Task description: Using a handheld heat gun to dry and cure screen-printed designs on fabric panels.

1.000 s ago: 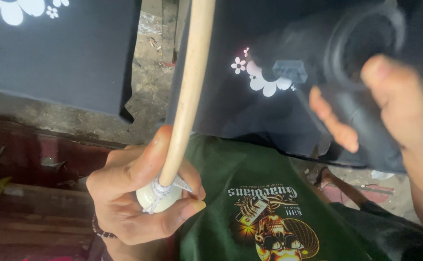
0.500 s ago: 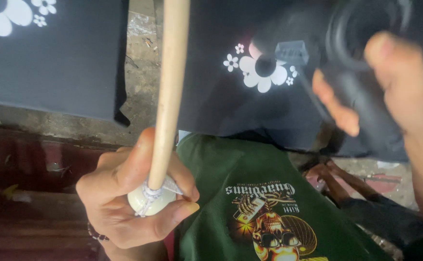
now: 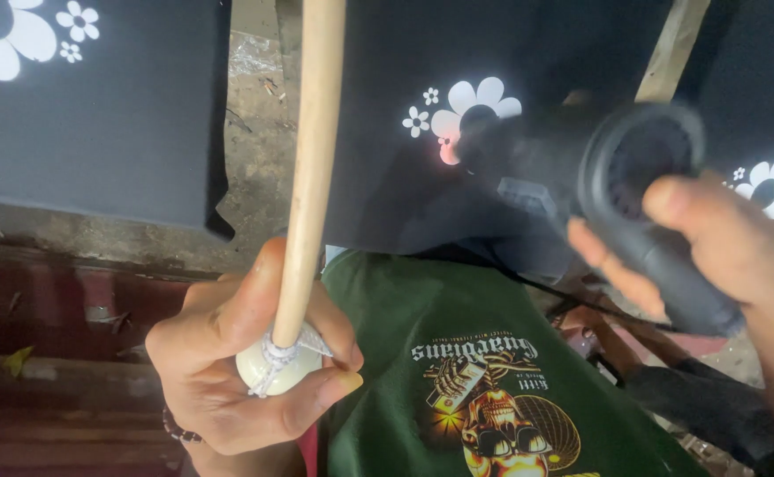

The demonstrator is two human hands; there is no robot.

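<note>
My left hand [image 3: 237,371] grips the lower end of a long wooden stick [image 3: 312,168], where a white round knob [image 3: 276,367] is tied on with string. The stick runs up out of the top of the view. My right hand [image 3: 732,256] holds a black heat gun [image 3: 617,185] by its handle, the nozzle aimed at a white flower print [image 3: 471,102] on a black shirt [image 3: 493,159] laid flat. A pink glow shows on the print by the nozzle.
Another black shirt with white flowers [image 3: 87,106] lies at the left. A rough dirty strip of table [image 3: 259,150] shows between them. A third flower print [image 3: 771,185] is at the right edge. I wear a green shirt with a skull print [image 3: 484,389].
The view has shifted, so the shirts sit further right and lower. The heat gun has swung down toward the middle flower print. The stick stands more upright in my left hand.
</note>
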